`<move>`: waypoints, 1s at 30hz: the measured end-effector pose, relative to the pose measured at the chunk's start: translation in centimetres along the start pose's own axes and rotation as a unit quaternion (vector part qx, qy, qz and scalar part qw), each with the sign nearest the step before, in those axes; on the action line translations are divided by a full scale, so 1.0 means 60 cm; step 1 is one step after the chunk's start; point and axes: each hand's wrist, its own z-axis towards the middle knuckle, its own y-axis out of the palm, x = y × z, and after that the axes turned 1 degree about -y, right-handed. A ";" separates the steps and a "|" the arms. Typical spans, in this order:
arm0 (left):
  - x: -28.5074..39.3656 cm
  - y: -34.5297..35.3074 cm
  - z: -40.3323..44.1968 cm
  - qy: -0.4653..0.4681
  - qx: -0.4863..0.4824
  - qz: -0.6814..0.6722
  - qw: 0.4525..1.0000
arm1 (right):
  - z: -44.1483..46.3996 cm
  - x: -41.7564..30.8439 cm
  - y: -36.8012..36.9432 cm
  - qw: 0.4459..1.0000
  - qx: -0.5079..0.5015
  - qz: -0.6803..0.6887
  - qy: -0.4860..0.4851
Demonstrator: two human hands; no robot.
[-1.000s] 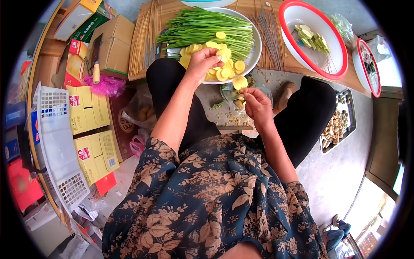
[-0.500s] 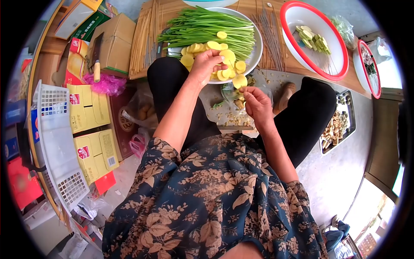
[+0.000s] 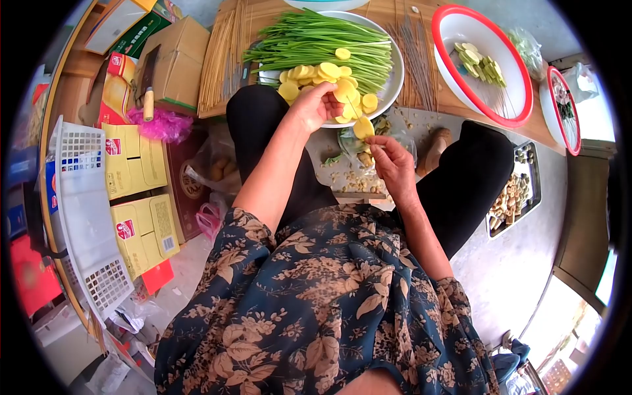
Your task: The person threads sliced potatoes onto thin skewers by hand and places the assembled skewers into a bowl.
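Observation:
My left hand [image 3: 311, 108] is closed in a pinch on a round yellow potato slice [image 3: 344, 91] above the near edge of a white plate [image 3: 396, 79]. To its lower right, my right hand [image 3: 394, 163] pinches the end of a thin skewer. Another potato slice [image 3: 363, 128] is threaded on that skewer, just past the fingertips; the skewer's tip points towards the left hand's slice. On the plate lie long green garlic chives [image 3: 322, 43], with a heap of potato slices [image 3: 306, 72] in front.
Loose skewers lie on the wooden table, bamboo ones [image 3: 220, 62] left and darker ones [image 3: 416, 59] right. A red-rimmed basin [image 3: 484, 108] holds skewered green slices. On the floor stands a tray [image 3: 538, 191] of mushroom-like pieces. A knife [image 3: 149, 99] rests by the cardboard box [image 3: 178, 59].
The right hand has shifted slightly left and down with its skewered slice. My left hand has moved a little, its slice now tilted nearer the skewer tip.

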 end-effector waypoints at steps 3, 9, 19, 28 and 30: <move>0.006 0.004 -0.007 -0.010 0.001 -0.031 0.999 | -0.002 -0.002 0.000 1.000 -0.008 0.003 0.000; 0.011 0.014 -0.013 -0.014 0.008 -0.085 0.996 | -0.002 0.003 -0.005 1.000 -0.013 0.001 -0.002; 0.030 0.027 -0.031 -0.046 -0.066 -0.109 0.991 | -0.007 0.004 -0.003 0.995 0.000 -0.098 -0.034; 0.030 0.025 -0.022 -0.066 -0.087 -0.113 0.988 | -0.002 0.020 -0.007 0.999 -0.021 0.040 0.000; 0.028 0.023 -0.018 -0.074 -0.085 -0.116 0.987 | -0.001 0.021 -0.004 0.999 -0.018 0.048 0.000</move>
